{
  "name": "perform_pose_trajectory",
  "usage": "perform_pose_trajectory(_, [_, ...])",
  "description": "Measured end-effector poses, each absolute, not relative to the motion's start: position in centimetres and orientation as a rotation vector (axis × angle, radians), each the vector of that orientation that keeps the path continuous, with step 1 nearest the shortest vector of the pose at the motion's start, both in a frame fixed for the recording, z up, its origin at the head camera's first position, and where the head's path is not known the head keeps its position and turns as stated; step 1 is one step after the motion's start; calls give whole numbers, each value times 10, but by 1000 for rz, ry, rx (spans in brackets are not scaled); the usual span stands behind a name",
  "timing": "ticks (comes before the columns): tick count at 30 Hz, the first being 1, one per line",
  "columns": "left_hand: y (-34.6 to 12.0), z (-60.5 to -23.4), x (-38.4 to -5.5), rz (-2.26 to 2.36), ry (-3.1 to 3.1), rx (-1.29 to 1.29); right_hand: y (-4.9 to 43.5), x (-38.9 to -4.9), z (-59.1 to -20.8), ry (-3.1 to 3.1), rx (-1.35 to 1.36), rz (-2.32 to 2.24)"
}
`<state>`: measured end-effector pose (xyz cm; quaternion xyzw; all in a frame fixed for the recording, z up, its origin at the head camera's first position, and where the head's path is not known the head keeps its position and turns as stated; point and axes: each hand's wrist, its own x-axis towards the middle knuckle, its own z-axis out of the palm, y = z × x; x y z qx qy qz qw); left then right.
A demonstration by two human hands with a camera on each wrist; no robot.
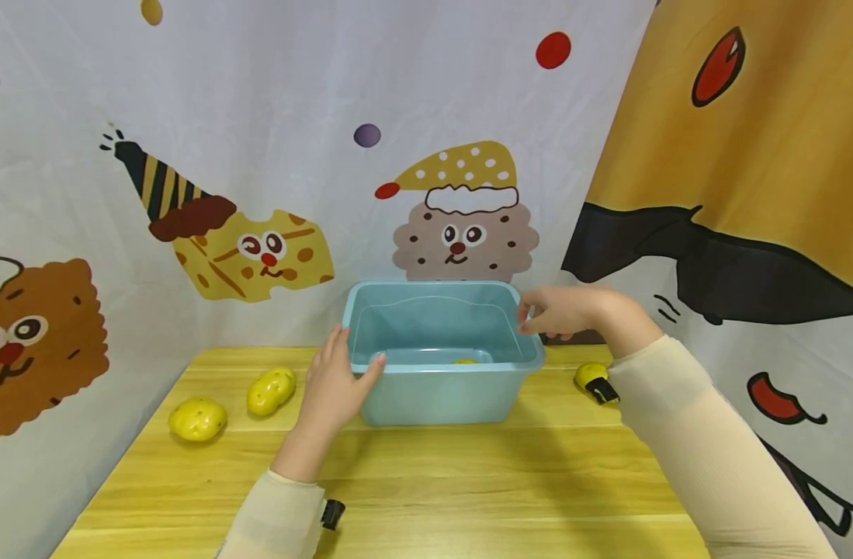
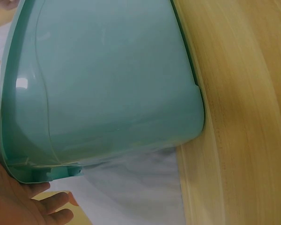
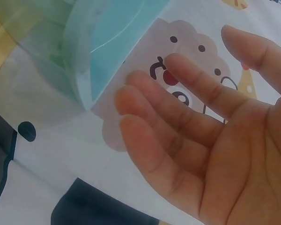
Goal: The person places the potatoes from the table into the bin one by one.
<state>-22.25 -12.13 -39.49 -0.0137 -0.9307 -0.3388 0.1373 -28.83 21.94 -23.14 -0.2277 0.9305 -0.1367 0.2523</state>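
With the bin (image 1: 433,400) as dial, near side at 6: rests the left hand (image 1: 331,384) at 8 o'clock, fingers fairly straight along the outside, thumb over the near rim, clamped on nothing. Hangs the right hand (image 1: 566,310) at 2, well apart from the left, fingers loosely bent around nothing; cannot tell whether touching the rim. At dial centre, the bin itself, mouth up on the wooden table (image 1: 433,489), with just a sliver of an inner potato (image 1: 466,361) showing near 6. Farther out, two yellow potatoes (image 1: 271,390) (image 1: 198,420) between 8 and 9, and a far-right potato (image 1: 589,373) at about 3, partly covered by a black piece (image 1: 601,390) near the right cuff. Beyond, towards 12, a printed cloth (image 1: 258,78). Could swivel or skid the bin by pushing at 8 alone; might tip it by leaning on that corner. Could also knock the far-right potato with a low right forearm.
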Motion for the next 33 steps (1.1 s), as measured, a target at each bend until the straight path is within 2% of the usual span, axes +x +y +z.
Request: perform_pose_trajectory(33, [-121,-393,-221,-992,-2698,-32,247,-269,-246,2628,-687,-460])
